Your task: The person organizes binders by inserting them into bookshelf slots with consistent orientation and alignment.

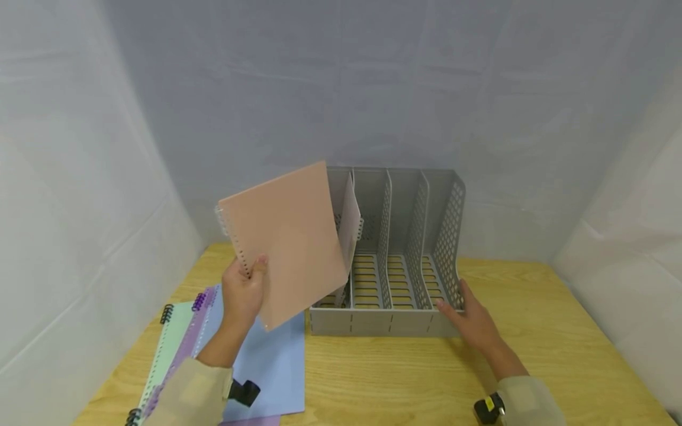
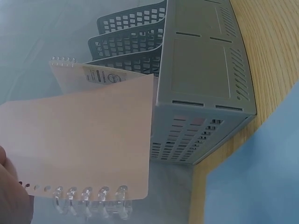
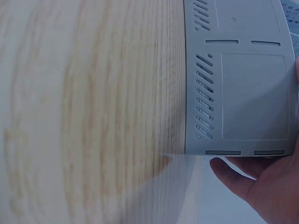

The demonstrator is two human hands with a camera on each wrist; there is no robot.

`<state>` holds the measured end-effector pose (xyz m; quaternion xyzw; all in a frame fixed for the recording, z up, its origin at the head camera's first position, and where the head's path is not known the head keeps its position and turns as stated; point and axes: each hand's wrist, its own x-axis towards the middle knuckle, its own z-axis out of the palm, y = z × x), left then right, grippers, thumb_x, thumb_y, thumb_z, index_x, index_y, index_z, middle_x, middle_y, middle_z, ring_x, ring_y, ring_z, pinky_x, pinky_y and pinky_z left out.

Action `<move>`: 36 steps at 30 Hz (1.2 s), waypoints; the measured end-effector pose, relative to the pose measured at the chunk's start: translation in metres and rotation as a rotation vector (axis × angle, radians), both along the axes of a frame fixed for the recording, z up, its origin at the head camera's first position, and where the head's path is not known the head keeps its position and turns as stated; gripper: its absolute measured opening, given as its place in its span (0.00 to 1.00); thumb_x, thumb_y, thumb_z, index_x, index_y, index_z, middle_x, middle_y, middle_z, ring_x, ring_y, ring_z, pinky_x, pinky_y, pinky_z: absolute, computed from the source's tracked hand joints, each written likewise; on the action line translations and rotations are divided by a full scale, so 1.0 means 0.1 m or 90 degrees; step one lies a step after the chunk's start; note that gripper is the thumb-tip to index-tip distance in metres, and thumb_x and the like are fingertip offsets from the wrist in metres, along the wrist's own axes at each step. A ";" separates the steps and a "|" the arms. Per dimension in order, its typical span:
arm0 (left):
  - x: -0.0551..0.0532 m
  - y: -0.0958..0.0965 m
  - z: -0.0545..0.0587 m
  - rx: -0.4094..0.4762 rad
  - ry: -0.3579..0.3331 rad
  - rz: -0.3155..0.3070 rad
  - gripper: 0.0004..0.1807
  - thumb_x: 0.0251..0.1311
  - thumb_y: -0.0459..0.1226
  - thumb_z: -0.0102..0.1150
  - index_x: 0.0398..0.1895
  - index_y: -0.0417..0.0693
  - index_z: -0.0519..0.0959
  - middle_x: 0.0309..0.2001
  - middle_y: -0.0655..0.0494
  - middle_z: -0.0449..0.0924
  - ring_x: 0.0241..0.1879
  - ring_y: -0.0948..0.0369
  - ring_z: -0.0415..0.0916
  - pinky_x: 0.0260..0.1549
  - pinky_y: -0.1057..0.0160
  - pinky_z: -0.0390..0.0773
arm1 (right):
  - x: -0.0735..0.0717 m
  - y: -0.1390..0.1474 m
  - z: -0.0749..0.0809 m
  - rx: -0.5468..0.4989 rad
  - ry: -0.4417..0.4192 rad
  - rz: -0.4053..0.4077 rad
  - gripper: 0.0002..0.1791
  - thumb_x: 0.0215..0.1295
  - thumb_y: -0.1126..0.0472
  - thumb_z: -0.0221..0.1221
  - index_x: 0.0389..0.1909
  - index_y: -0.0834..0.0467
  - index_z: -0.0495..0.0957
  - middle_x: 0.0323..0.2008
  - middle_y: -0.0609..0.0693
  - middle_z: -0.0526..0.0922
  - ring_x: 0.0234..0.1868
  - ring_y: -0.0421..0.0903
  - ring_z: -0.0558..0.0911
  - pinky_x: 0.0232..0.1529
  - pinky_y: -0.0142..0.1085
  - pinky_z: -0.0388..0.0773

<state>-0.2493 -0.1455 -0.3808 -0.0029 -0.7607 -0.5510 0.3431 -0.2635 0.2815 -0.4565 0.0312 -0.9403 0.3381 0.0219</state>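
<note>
My left hand (image 1: 242, 296) grips a peach spiral notebook (image 1: 288, 236) near its ringed edge, thumb on the cover. Tilted in the air, the notebook overlaps the left part of a grey file organizer (image 1: 373, 324). A pale spiral notebook (image 1: 349, 219) stands in the organizer's left part, partly hidden by the peach one; its printed label (image 2: 105, 75) shows in the left wrist view. At the organizer's front right corner, my right hand (image 1: 476, 322) holds the edge, with the thumb over the rim and other fingers along the side wall.
Blue (image 1: 277, 367), purple (image 1: 183, 343) and green (image 1: 166, 343) notebooks lie overlapping on the wooden table (image 1: 383, 384) at the left. Pale sheeting (image 1: 373, 83) hangs behind the table and along both sides. Perforated dividers (image 1: 418, 236) split the organizer into upright slots.
</note>
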 end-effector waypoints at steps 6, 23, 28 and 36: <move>0.00 0.01 -0.01 -0.004 -0.002 0.013 0.14 0.68 0.34 0.56 0.46 0.28 0.79 0.35 0.35 0.83 0.28 0.68 0.77 0.28 0.79 0.74 | 0.01 0.00 0.01 -0.001 -0.004 -0.002 0.51 0.71 0.37 0.47 0.75 0.67 0.36 0.72 0.72 0.46 0.70 0.72 0.53 0.66 0.64 0.52; 0.00 0.01 0.00 -0.010 0.035 0.028 0.12 0.66 0.32 0.57 0.45 0.29 0.79 0.36 0.36 0.84 0.27 0.79 0.73 0.27 0.81 0.73 | -0.01 0.01 -0.03 -0.008 0.010 -0.001 0.51 0.71 0.36 0.47 0.75 0.66 0.36 0.72 0.72 0.47 0.70 0.71 0.53 0.66 0.64 0.52; 0.01 0.03 0.00 -0.009 0.040 0.024 0.12 0.66 0.32 0.57 0.45 0.28 0.79 0.34 0.36 0.84 0.26 0.78 0.73 0.25 0.80 0.73 | 0.01 0.00 -0.01 -0.013 -0.003 -0.001 0.50 0.71 0.38 0.48 0.75 0.66 0.35 0.72 0.72 0.46 0.70 0.71 0.52 0.67 0.63 0.51; -0.01 0.07 0.00 0.000 0.043 0.015 0.13 0.67 0.32 0.56 0.47 0.28 0.79 0.37 0.36 0.84 0.29 0.64 0.80 0.29 0.79 0.75 | 0.01 0.00 0.00 -0.006 -0.003 -0.003 0.50 0.71 0.37 0.47 0.75 0.66 0.35 0.72 0.72 0.47 0.70 0.71 0.53 0.66 0.63 0.52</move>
